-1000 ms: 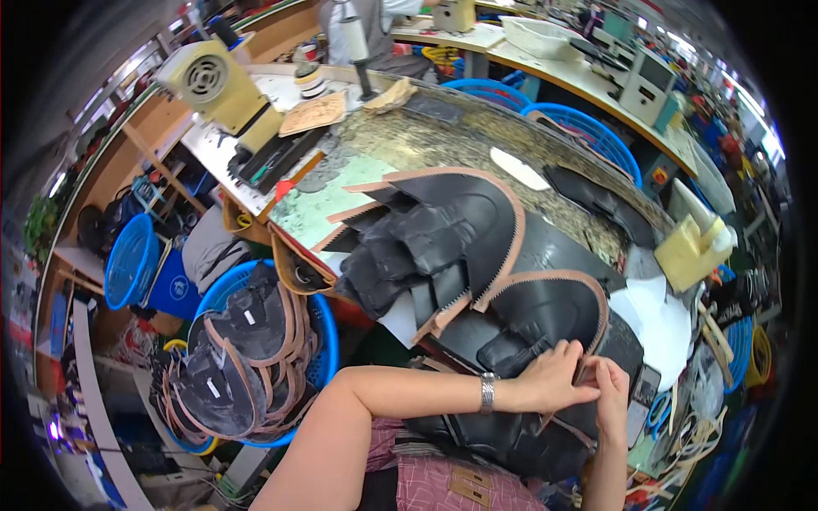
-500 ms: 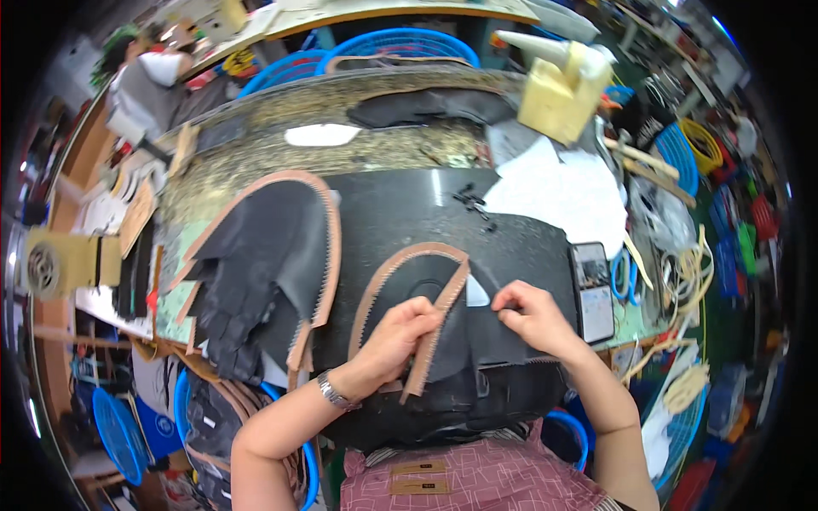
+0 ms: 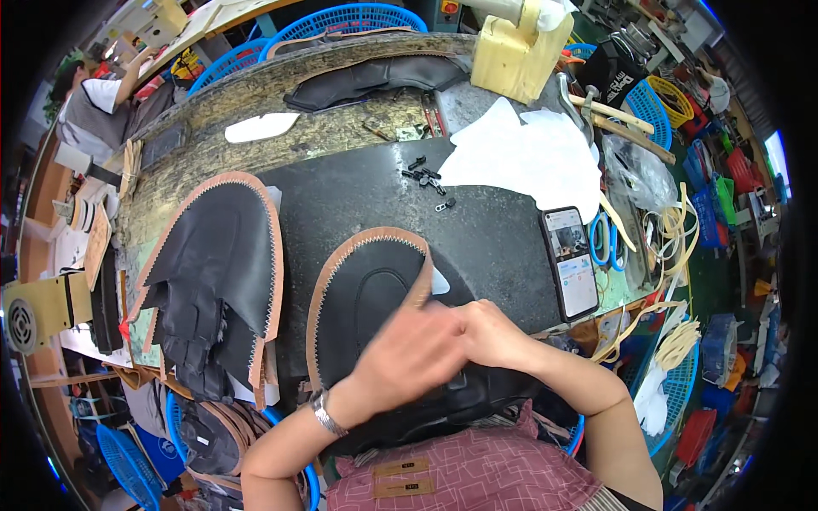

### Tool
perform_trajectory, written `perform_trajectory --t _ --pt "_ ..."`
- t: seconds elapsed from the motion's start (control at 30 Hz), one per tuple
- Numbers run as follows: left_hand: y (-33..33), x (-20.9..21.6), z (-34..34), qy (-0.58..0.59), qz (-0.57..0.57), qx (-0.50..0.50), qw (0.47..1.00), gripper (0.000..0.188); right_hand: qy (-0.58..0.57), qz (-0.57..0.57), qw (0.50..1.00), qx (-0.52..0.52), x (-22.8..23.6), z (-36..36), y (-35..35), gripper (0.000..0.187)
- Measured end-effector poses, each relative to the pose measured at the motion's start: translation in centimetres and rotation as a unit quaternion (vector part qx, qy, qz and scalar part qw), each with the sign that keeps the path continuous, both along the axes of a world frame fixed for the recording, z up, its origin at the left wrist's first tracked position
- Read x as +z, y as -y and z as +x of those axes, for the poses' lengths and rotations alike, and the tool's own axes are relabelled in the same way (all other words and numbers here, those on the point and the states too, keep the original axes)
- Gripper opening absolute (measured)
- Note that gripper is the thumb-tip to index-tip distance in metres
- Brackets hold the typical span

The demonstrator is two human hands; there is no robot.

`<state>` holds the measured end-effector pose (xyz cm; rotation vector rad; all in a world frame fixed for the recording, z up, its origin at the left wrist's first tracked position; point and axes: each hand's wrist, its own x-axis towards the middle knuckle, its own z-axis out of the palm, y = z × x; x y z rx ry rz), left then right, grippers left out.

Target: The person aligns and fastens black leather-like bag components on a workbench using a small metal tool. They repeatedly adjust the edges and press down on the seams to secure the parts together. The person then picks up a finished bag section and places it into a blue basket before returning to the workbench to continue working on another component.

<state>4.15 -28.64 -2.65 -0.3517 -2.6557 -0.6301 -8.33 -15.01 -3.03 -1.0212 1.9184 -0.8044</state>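
Observation:
A black leather piece (image 3: 362, 285) with a rounded top and a tan zigzag-stitched edge lies in front of me; the edge on its right side is folded inward. My left hand (image 3: 413, 353), blurred by motion, lies across the piece's lower right part, its fingers meeting my right hand. My right hand (image 3: 492, 335) is closed beside it; what its fingers hold, if anything, is hidden. A small white patch (image 3: 440, 282) shows just above the hands. To the left lies a similar black piece (image 3: 217, 247) with tan edging.
On the black work mat (image 3: 503, 247) lie small black zipper pulls (image 3: 423, 176). White sheets (image 3: 528, 162), a phone (image 3: 571, 264) and blue-handled scissors (image 3: 605, 240) are at the right. A yellowish jug (image 3: 520, 55) stands at the back. Another person (image 3: 94, 115) is at far left.
The view has shifted, so the table's things appear further left. My left hand has moved right from pinching the tan edge, and both hands have come together over the black piece.

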Motion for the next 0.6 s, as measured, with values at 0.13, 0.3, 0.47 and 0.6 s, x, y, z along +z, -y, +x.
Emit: perform_trajectory --t 0.13,0.3,0.47,0.6 --pt "-1.5 -0.5 1.2 0.128 0.158 0.058 0.977 0.047 0.034 -0.040 0.998 -0.042 -0.5 0.5 -1.1 0.017" --pt "-0.9 -0.7 0.9 0.200 0.190 0.107 0.955 0.020 -0.046 -0.212 0.976 -0.031 0.0 -2.9 -0.4 0.022" --pt "-1.0 -0.9 0.5 0.175 0.215 0.108 0.955 0.011 -0.306 -0.062 0.933 -0.179 -0.7 -10.6 6.3 0.027" --pt "0.0 -0.9 0.7 0.187 0.267 0.087 0.942 0.010 -0.239 -0.003 0.963 -0.128 -1.5 -11.6 6.3 0.024"
